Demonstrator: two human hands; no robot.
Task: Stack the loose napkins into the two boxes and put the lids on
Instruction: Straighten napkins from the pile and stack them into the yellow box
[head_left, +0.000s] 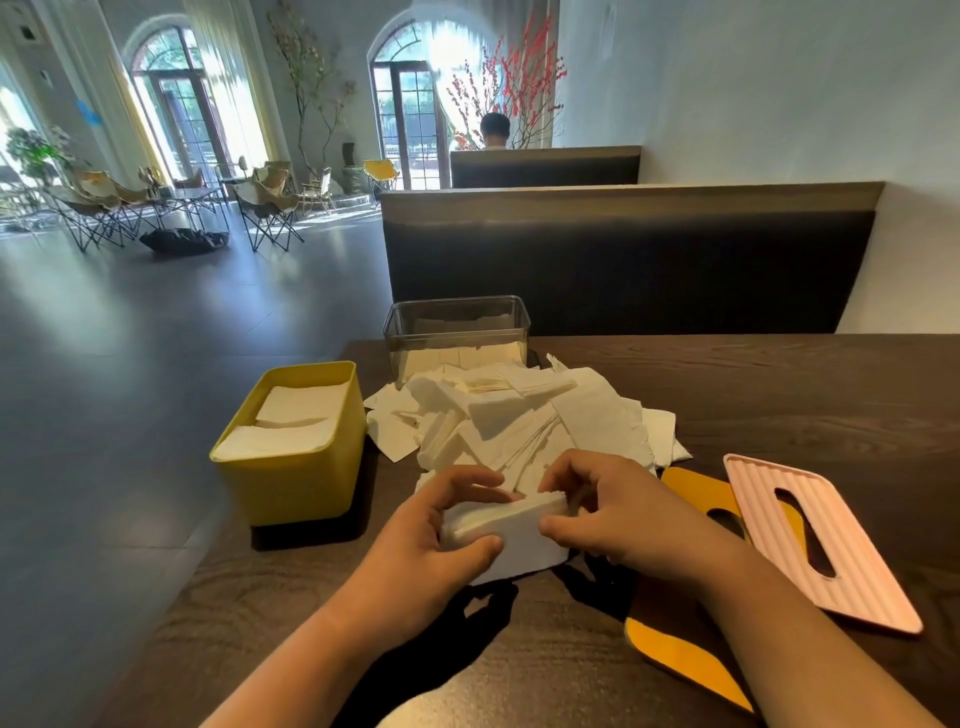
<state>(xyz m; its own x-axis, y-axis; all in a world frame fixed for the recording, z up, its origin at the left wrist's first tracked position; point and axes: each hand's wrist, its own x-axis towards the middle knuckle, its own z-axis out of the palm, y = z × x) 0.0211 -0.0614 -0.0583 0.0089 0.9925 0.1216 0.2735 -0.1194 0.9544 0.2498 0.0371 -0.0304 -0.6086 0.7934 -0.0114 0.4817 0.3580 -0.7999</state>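
A small stack of white napkins (511, 540) is held on edge just above the table. My left hand (436, 525) grips its left end and my right hand (608, 512) pinches its right end. Behind them lies a loose pile of napkins (519, 415). A yellow box (296, 452) at the left holds two neat napkin stacks. A clear box (457, 327) behind the pile has napkins lying low inside. At the right lie a pink slotted lid (810, 535) and a yellow lid (685, 660) partly under it and under my right forearm.
The dark wooden table (779, 395) ends close to the left of the yellow box, with floor below. A dark booth backrest (623, 270) stands behind the table. A person sits far off in another booth; folding chairs stand at the far left.
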